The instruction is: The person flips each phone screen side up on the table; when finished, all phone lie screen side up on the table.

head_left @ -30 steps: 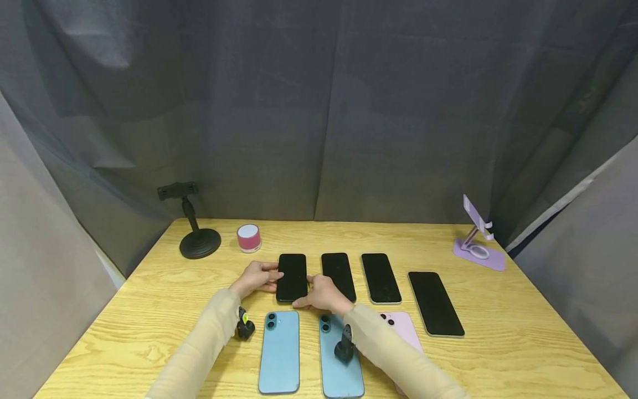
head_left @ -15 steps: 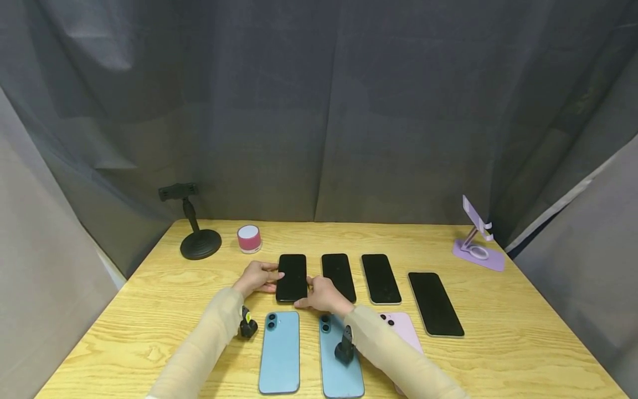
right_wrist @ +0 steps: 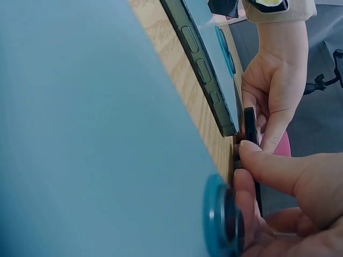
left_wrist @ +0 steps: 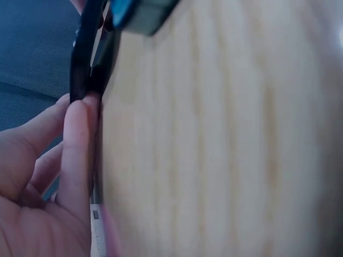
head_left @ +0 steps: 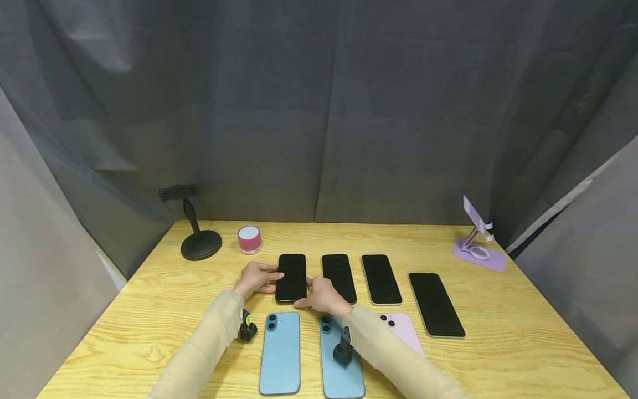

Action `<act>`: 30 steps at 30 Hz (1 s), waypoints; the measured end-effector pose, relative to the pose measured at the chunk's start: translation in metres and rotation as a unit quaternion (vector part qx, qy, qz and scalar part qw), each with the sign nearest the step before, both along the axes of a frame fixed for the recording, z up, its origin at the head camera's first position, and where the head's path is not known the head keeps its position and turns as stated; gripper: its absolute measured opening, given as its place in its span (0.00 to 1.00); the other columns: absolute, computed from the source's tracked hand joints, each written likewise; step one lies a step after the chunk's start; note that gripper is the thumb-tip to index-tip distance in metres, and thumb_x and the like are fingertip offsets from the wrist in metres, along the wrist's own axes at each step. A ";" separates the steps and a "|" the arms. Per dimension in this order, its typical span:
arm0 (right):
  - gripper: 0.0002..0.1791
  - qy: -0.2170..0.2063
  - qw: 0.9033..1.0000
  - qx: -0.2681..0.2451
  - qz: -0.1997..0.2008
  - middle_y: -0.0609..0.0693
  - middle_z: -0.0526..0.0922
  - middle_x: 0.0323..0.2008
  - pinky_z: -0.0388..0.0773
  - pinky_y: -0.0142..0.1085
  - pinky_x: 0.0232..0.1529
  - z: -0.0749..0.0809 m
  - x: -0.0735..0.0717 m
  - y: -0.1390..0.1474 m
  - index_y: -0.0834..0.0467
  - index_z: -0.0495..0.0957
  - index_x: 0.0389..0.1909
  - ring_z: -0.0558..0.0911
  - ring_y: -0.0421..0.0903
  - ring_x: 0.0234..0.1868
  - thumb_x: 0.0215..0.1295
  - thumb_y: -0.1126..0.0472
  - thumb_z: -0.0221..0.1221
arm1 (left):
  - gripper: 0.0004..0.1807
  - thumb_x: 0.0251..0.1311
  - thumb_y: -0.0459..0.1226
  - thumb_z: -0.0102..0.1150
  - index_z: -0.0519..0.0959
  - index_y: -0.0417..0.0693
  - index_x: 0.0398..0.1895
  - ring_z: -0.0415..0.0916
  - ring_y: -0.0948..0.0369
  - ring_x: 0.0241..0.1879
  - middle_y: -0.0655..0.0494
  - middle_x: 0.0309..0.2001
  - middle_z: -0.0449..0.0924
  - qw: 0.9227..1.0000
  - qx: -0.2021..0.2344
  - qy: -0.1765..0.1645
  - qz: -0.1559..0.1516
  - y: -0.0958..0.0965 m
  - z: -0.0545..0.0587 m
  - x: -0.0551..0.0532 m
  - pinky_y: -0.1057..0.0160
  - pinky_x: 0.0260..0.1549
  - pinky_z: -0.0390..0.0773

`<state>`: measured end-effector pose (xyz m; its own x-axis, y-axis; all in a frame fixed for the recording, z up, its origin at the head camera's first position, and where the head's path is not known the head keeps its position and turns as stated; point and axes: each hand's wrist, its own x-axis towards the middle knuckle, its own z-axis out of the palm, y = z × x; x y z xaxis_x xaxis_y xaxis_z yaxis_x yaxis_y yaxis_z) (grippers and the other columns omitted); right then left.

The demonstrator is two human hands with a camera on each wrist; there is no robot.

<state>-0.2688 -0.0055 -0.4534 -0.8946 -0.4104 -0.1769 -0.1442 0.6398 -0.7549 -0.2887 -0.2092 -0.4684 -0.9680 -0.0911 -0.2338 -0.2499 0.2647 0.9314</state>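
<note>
A smartphone (head_left: 292, 277) with a dark screen facing up is held from both sides over the wooden table. My left hand (head_left: 256, 278) grips its left edge, thumb on the screen side. At the lower right corner my right hand (head_left: 323, 295) pinches the edge between thumb and fingers. In the left wrist view, the fingers (left_wrist: 75, 155) hold the phone's black rim close to the wood. The right wrist view shows both hands on the thin black phone (right_wrist: 250, 126), with a blue phone (right_wrist: 107, 128) filling the near side.
More face-up phones lie to the right, the closest one (head_left: 340, 274) beside my right hand. Nearer are two blue phones (head_left: 280, 360) and a pink phone (head_left: 405, 331), backs up. Behind stand a black phone stand (head_left: 201, 244), a pink cylinder (head_left: 249, 239) and a purple stand (head_left: 493, 259).
</note>
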 end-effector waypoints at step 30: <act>0.37 -0.006 1.000 -0.014 -0.001 0.48 0.80 0.14 0.64 0.25 0.14 -0.004 -0.004 0.000 0.74 0.62 0.65 0.76 0.37 0.13 0.60 0.60 0.65 | 0.20 0.58 0.35 0.65 0.80 0.35 0.53 0.78 0.64 0.13 0.43 0.33 0.86 1.000 -0.016 0.011 0.017 0.002 0.004 0.006 0.69 0.15 0.80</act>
